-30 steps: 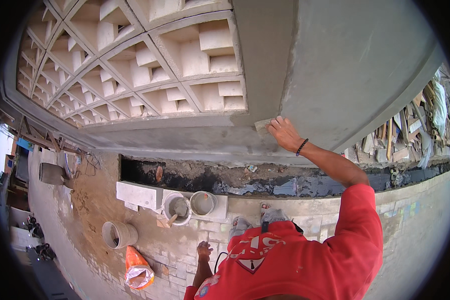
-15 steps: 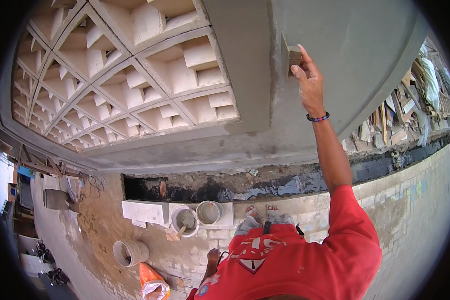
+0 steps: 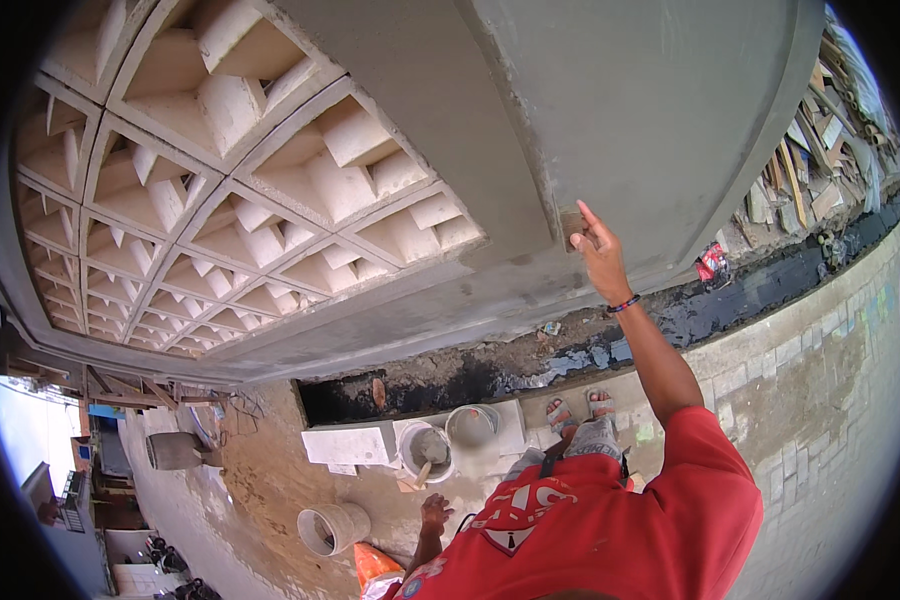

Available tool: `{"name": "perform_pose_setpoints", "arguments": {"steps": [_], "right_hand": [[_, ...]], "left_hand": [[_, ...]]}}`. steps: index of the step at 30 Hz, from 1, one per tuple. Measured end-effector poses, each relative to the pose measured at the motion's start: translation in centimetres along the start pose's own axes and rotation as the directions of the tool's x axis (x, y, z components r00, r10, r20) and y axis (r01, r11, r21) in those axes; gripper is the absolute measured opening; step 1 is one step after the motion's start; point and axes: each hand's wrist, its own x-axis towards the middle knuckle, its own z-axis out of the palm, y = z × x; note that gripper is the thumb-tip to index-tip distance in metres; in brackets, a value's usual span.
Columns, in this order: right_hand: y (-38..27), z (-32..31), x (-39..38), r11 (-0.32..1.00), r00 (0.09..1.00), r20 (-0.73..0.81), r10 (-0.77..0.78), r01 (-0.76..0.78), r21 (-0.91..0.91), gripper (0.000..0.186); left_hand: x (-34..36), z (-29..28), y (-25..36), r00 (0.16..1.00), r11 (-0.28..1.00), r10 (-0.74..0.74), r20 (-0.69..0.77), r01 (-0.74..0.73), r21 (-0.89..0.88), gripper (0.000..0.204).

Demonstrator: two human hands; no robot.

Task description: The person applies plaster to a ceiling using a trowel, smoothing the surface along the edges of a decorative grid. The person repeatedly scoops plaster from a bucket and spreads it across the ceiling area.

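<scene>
My right hand (image 3: 601,262), a beaded band at its wrist, reaches up to the grey plastered wall (image 3: 660,120). Between its thumb and fingers is a small wooden float (image 3: 571,225), mostly hidden by the hand and pressed to the wall beside a raised plaster edge. My left hand (image 3: 435,512) hangs low beside my red shirt, fingers loosely bent and apart, with nothing seen in it. Nearest to it are a bucket of grey mortar (image 3: 425,447) with a wooden-handled tool inside and a second bucket (image 3: 472,427).
Pale breeze blocks (image 3: 230,200) fill the wall's left part. A dark drainage ditch (image 3: 450,385) runs along its foot, before my feet. A white slab (image 3: 348,446), another bucket (image 3: 332,528) and an orange sack (image 3: 374,565) lie leftward. Scrap wood (image 3: 810,165) is piled at right.
My right hand has moved down the wall with the float, to near the lower end of the raised plaster edge. The view has shifted, and my left hand now shows more fully.
</scene>
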Motion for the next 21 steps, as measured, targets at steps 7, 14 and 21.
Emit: {"name": "perform_pose_setpoints", "arguments": {"steps": [7, 14, 21], "right_hand": [[-4.5, 5.6, 0.2, 0.901, 0.920, -0.142, -0.364, 0.310, -0.305, 0.033], [-6.7, 10.8, 5.9, 0.681, 0.663, -0.294, -0.689, 0.452, -0.576, 0.039], [-0.1, 11.6, 0.9, 0.631, 0.830, 0.097, -0.549, 0.488, -0.603, 0.041]], "left_hand": [[1.5, -1.0, 1.4, 0.983, 0.990, 0.116, 0.139, -0.126, 0.070, 0.046], [0.6, -0.8, 2.5, 0.987, 0.986, 0.141, 0.077, -0.147, 0.082, 0.047], [1.5, -0.1, 0.7, 0.992, 0.993, 0.096, 0.077, -0.100, 0.058, 0.046]]}}
